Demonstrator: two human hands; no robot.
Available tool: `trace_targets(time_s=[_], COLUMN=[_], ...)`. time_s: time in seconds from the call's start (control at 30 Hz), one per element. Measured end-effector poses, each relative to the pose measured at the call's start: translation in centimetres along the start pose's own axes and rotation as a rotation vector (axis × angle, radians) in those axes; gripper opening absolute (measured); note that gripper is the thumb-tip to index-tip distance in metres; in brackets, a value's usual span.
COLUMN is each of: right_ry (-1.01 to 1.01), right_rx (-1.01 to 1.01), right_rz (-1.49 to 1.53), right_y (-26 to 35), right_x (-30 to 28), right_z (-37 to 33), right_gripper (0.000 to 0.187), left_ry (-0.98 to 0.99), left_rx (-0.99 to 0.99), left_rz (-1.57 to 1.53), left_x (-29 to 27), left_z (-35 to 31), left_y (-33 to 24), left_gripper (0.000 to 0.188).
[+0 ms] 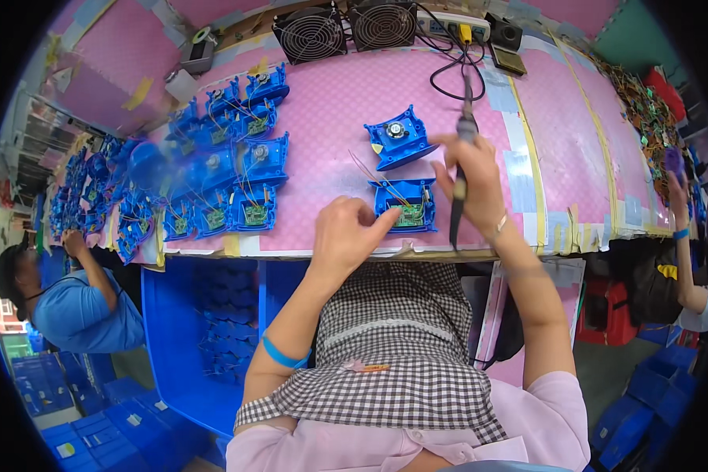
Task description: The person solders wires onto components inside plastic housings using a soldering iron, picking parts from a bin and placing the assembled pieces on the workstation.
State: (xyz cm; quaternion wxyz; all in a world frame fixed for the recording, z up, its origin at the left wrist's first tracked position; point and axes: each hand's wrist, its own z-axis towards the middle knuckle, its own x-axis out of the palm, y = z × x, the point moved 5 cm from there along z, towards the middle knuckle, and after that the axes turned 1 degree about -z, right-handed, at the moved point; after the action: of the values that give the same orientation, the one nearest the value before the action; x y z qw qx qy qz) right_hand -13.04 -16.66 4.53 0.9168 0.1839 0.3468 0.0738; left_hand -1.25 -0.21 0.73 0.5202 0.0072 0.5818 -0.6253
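A blue plastic housing (429, 226) with a green circuit board (407, 215) lies near the table's front edge. My left hand (344, 234) grips its left side, the thumb over the edge by the board. Thin wires (367, 175) rise from this housing toward its matching half (405, 147), which lies just beyond and carries a round silver speaker (396, 130). My right hand (477, 175), slightly blurred, is closed around a soldering iron (467, 126) to the right of both halves. I cannot make out the iron's tip.
Rows of similar blue housings (253, 212) fill the table's left side. Two black fans (311, 35), a power strip (448, 26) and an iron stand (508, 60) line the back. Wire bundles (633, 106) lie far right. Co-workers (86, 307) work at left and right.
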Motion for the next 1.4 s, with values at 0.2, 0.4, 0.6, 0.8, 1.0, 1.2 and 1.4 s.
trace_targets(time_s=[0.2, 0.4, 0.6, 0.8, 1.0, 1.2, 1.4], right_ry=[0.143, 0.017, -0.142, -0.16, -0.097, -0.071, -0.031], right_rx=[0.091, 0.016, 0.337, 0.73, 0.727, 0.723, 0.708], right_rz=[0.231, 0.164, 0.444, 0.734, 0.74, 0.701, 0.667], right_y=[-3.1, 1.6, 1.7, 1.0, 0.6, 0.4, 1.0], right_x=[2.2, -0.7, -3.2, -0.7, 0.5, 0.6, 0.5], right_z=[-0.6, -2.4, -4.7, -5.2, -5.1, -5.2, -5.2], right_gripper=[0.022, 0.023, 0.031, 0.015, 0.018, 0.018, 0.018], left_ry=[-0.03, -0.117, 0.091, -0.017, 0.027, 0.015, 0.022], left_rx=[-0.036, -0.043, -0.337, 0.193, 0.026, 0.031, 0.034], left_rz=[0.113, -0.039, -0.64, 0.085, -0.04, -0.015, -0.035], left_x=[-1.0, -3.2, -5.3, -2.2, -1.1, -0.7, -0.8], left_z=[-0.5, 0.3, 3.3, 4.8, 5.6, 6.0, 6.1], left_y=[0.3, 0.5, 0.9, -2.0, -0.9, -0.5, -0.7], left_gripper=[0.04, 0.029, 0.019, 0.014, 0.01, 0.009, 0.009])
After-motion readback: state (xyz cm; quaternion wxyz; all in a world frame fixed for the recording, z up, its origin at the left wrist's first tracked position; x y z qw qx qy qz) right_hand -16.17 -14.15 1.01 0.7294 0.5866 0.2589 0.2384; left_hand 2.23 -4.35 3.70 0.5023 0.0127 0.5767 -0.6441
